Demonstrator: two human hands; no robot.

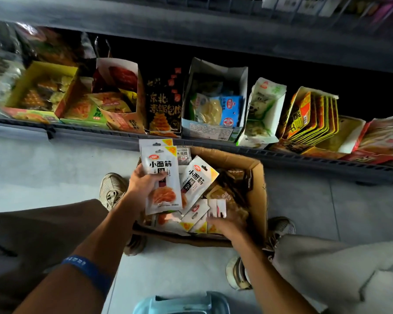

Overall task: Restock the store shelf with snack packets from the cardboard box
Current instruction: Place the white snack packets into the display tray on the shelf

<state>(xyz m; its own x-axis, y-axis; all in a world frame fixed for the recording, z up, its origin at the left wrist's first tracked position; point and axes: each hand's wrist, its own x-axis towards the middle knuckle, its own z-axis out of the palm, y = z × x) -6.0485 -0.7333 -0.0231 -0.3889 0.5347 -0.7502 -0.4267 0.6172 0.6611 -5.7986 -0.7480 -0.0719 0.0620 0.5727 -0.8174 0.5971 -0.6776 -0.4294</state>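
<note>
We crouch on a pale grey tiled floor (61,168) in front of a low store shelf (281,155), a dark metal ledge that runs from left to right and slopes down toward the right of the view. Above it, a second shelf (191,26) casts the display into shadow. Along the low shelf stand open display cartons: a yellow tray (41,87) at the left, a red and white carton (118,75) beside it, a black snack bag (163,103) with an orange picture, a white carton (216,73) holding blue and white packs, a white and green carton (263,109), and a row of orange and yellow packets (311,114) standing on edge.

The cardboard box (256,191) sits on the floor just in front of the shelf, between our shoes, its flaps open. White snack packets (197,177) with black characters lie loose inside it, with brown packs toward the right.

Our left hand (143,180) grips a small stack of white packets (161,175) by the left edge, thumb across the front, held upright over the box's left side. Our right hand (229,225) reaches into the box's near edge, fingers spread and resting on the packets there; it is blurred, so we cannot tell whether it clasps one. A blue wristband (86,270) circles the left forearm. A light blue plastic object (182,302) shows at the bottom edge.
</note>
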